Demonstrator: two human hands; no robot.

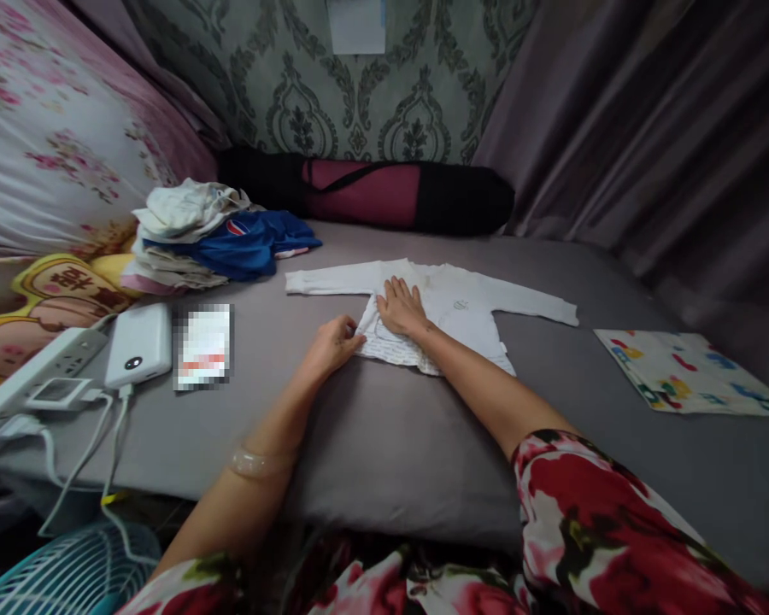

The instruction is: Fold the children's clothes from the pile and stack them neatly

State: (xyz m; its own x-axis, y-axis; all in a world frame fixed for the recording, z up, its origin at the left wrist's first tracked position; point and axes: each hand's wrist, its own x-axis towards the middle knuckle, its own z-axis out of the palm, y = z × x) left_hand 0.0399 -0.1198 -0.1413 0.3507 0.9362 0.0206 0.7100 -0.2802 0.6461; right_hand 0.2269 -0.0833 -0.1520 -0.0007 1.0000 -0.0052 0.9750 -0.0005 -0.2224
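Observation:
A small white long-sleeved shirt (pixel 467 320) lies spread on the grey sheet, its sleeves stretched out to both sides. My right hand (pixel 400 306) rests flat on the left part of its front, fingers apart. At the lower left corner of the shirt, my left hand (pixel 334 343) pinches the hem between thumb and fingers. Printed lines show on the fabric along the hem near that corner. A small drawing marks the chest to the right of my right hand.
Folded clothes (pixel 185 213) and a blue garment (pixel 249 243) are piled at the back left. A power bank (pixel 139 343), power strip (pixel 44 376) and cables lie left. A long black and maroon bag (pixel 365 192) lines the wall. A patterned cloth (pixel 689 371) lies right.

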